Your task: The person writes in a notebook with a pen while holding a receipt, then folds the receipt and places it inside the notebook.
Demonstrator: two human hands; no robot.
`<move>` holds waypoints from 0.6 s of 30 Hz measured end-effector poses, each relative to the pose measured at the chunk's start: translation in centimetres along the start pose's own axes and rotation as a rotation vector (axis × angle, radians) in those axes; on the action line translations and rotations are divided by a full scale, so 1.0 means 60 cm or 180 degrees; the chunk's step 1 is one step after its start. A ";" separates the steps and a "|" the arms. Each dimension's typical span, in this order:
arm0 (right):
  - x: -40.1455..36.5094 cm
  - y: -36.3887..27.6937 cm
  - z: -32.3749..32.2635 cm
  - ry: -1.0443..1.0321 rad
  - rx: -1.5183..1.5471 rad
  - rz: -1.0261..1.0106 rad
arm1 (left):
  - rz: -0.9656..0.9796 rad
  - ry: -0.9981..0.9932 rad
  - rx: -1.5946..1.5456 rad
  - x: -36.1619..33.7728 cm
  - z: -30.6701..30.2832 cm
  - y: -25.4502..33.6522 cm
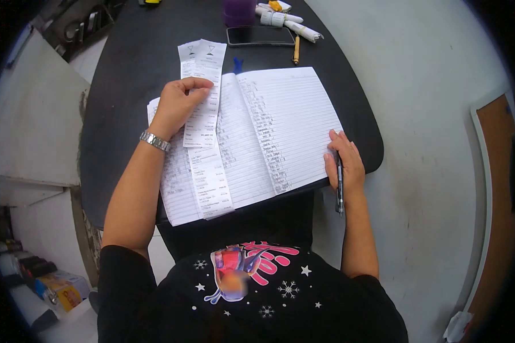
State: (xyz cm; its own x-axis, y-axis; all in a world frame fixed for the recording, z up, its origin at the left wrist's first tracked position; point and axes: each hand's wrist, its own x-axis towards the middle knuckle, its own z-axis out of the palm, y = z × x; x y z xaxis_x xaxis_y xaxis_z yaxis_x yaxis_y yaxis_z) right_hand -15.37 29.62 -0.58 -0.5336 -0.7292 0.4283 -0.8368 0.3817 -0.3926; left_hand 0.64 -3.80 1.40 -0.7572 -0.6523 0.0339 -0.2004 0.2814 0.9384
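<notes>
An open lined notebook (pixel 303 108) with handwritten columns lies on the black table (pixel 120 74). Over its left page, my left hand (pixel 183 103) pinches a short printed receipt (pixel 203 128) between thumb and fingers; a metal watch is on that wrist. Beneath it a longer receipt (pixel 210 183) runs down to the notebook's lower edge. At the right page's edge rests my right hand (pixel 344 157), its fingers curled around a dark pen (pixel 340 191) that points down toward me.
Beyond the notebook lie a phone (pixel 260 36), a small wooden stick (pixel 296 50), rolled white papers (pixel 303 30) and a purple container (pixel 238 11). A wall stands close on the right, with a framed board (pixel 495 171).
</notes>
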 end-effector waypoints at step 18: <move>-0.001 -0.010 -0.008 0.0007 0.0144 -0.0001 | -0.0071 -0.0050 -0.0249 0.006 -0.001 -0.014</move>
State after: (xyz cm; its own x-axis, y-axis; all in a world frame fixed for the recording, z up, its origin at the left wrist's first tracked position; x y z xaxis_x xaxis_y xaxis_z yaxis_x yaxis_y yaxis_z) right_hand -14.89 29.69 0.05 -0.5337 -0.7280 0.4303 -0.8305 0.3554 -0.4288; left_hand 0.58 -4.33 0.64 -0.7629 -0.6465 0.0079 -0.1686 0.2107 0.9629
